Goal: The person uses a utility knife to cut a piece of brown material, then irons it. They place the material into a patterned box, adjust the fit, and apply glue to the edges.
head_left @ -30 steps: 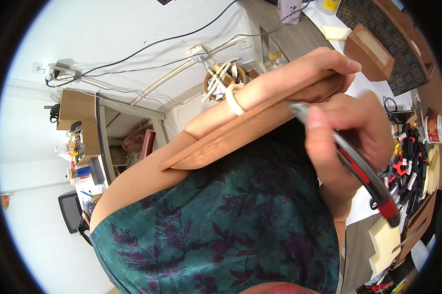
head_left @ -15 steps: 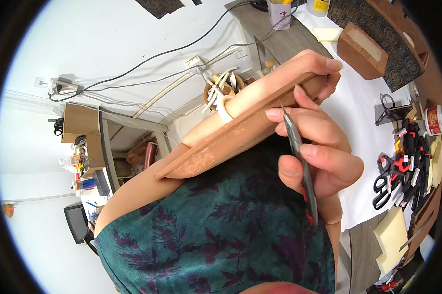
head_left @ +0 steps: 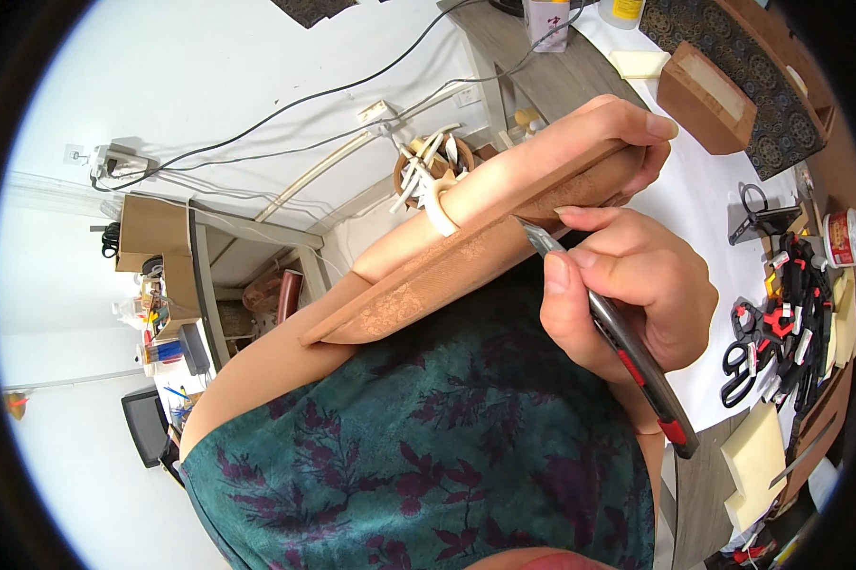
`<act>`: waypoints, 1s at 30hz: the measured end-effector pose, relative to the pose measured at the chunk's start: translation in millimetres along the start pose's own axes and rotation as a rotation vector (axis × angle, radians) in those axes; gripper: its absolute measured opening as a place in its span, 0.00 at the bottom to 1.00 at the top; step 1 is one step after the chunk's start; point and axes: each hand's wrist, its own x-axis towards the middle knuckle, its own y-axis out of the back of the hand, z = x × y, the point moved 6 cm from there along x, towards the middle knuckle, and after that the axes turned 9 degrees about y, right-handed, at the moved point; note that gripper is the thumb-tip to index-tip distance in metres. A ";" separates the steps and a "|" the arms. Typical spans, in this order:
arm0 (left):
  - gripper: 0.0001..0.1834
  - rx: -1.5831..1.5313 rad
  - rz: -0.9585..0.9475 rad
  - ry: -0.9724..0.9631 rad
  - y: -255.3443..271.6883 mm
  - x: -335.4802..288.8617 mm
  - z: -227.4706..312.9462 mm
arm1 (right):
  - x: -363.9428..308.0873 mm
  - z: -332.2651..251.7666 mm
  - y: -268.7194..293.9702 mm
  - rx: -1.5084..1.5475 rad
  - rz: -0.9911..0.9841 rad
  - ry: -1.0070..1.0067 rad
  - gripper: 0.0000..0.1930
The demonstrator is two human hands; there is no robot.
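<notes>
My left hand (head_left: 627, 133) is closed around the far end of a long brown piece (head_left: 418, 285) with a straight edge, a curved side and a faint raised floral pattern. The piece lies slantwise along my left forearm, above my dark green, flowered clothing. A slim utility knife (head_left: 634, 356), dark grey with red parts, is pinched in my right hand (head_left: 660, 285). Its blade tip is at the edge of the brown piece, near the middle; whether it cuts in, I cannot tell. A pale bangle (head_left: 439, 209) circles my left wrist.
On the table to the right, white paper (head_left: 698, 228) carries a brown box-like block (head_left: 705, 98), a heap of scissors and tools (head_left: 793, 323) and a round tin (head_left: 839, 237). Cream foam pieces (head_left: 755, 465) lie nearer. Behind my left arm stands a basket of pale strips (head_left: 430, 171).
My right hand has turned, swinging the knife's handle out to the right. Its tip has shifted slightly left and down along the brown piece. My left hand keeps its hold.
</notes>
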 end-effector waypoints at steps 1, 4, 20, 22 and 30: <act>0.32 0.000 -0.002 0.005 -0.6 0.1 0.8 | 1.1 -0.7 0.3 -0.004 -0.003 0.006 0.11; 0.32 -0.001 0.007 0.010 -1.1 -1.4 3.6 | 4.8 -1.9 0.2 0.047 -0.023 0.045 0.11; 0.33 -0.037 -0.021 -0.011 -0.4 9.5 -4.5 | -12.6 3.7 -13.4 0.231 -0.037 0.137 0.17; 0.33 -0.023 -0.005 -0.001 -8.2 7.7 4.0 | -15.4 -3.9 -8.3 0.432 -0.054 0.103 0.18; 0.28 -0.018 0.011 -0.037 -11.9 4.7 7.9 | -24.3 -9.0 -7.2 0.510 -0.005 0.087 0.19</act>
